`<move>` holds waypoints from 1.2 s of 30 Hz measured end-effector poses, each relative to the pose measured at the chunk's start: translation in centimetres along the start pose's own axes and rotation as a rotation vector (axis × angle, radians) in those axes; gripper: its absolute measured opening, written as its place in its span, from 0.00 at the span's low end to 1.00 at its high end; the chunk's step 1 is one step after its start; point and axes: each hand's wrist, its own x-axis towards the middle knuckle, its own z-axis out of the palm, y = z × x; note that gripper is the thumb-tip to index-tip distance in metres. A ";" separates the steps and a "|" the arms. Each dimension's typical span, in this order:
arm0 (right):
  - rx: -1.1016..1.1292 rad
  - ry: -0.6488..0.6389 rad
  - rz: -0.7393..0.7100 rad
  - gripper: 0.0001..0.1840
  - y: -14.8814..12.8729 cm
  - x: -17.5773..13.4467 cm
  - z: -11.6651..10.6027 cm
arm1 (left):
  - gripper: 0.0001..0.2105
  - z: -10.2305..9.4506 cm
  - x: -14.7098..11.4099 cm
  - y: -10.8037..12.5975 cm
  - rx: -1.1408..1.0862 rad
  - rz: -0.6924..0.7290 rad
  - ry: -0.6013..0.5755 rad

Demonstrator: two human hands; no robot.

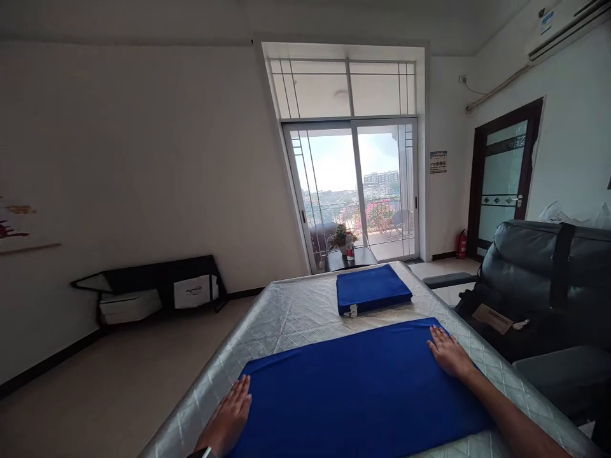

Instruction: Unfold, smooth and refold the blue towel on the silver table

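On blue cloth [353,388], left fingers [241,389] and right fingers [440,338] lie outstretched, seemingly gripping nothing.

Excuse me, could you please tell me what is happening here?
A wide, flat, blue fabric piece lies spread on a silvery, diamond-quilted covering. The person's left hand rests along the fabric's left edge; the right hand lies flat near its far right corner. Beyond it sits a folded blue fabric bundle with a white tag.

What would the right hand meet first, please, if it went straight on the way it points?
Probably the folded blue cloth, if the right hand slid level; depth is hard to judge.
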 end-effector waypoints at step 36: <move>0.272 -0.186 -0.374 0.36 -23.6 6.6 -0.3 | 0.27 -2.1 5.8 22.2 -0.082 0.509 0.022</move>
